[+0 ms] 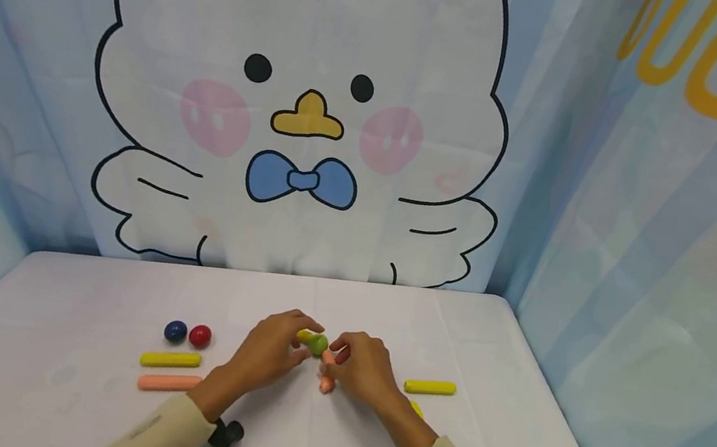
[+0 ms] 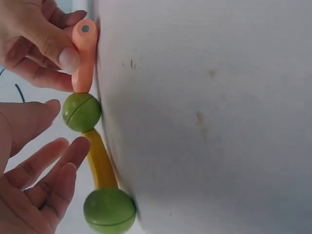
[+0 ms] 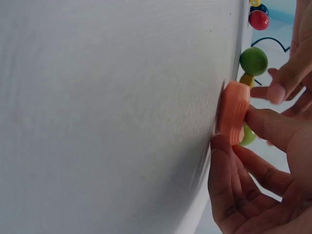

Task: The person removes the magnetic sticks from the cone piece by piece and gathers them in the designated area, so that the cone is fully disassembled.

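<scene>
My right hand (image 1: 369, 372) pinches an orange magnetic stick (image 2: 85, 58) between thumb and fingers, and a round metal spot shows on its free end. The stick's other end touches a green ball (image 2: 81, 112). A yellow stick (image 2: 101, 161) runs from that ball to a second green ball (image 2: 109, 210), the pieces forming a bent chain on the table. My left hand (image 1: 270, 347) stays beside the chain with fingers spread and loosely bent. One of its fingertips overlaps the yellow stick in the left wrist view; whether it touches, I cannot tell.
On the white table (image 1: 76, 295), a dark blue ball (image 1: 175, 331), a red ball (image 1: 200, 336), a yellow stick (image 1: 170, 360) and an orange stick (image 1: 168, 382) lie left. Rightward lie a yellow stick (image 1: 430, 386) and another yellow piece (image 1: 417, 409), partly hidden by the right forearm.
</scene>
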`<state>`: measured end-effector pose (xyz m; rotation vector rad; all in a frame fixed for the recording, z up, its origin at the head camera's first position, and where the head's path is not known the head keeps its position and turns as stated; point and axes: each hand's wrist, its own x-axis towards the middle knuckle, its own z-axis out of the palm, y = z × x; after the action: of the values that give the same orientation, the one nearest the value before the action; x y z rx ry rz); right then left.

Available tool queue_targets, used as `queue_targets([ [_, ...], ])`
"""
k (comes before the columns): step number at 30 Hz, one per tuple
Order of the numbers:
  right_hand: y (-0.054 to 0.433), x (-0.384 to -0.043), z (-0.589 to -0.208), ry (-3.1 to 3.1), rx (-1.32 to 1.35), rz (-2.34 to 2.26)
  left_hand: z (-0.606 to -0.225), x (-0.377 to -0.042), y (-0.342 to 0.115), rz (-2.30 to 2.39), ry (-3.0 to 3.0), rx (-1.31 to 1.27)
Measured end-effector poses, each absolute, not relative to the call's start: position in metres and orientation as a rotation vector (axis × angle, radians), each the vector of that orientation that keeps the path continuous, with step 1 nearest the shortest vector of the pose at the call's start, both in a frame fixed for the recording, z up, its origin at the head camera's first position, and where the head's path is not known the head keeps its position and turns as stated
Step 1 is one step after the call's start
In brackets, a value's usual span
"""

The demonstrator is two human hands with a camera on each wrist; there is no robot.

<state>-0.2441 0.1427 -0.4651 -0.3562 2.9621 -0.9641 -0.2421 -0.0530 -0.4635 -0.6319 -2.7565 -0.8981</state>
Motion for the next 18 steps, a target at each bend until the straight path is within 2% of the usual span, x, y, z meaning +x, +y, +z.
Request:
queue_targets([
  [18, 0.149, -0.243, -0.460, 2.846, -0.386, -0.951, -0.474, -0.252, -0.049, -0.920, -2.808, -0.677],
])
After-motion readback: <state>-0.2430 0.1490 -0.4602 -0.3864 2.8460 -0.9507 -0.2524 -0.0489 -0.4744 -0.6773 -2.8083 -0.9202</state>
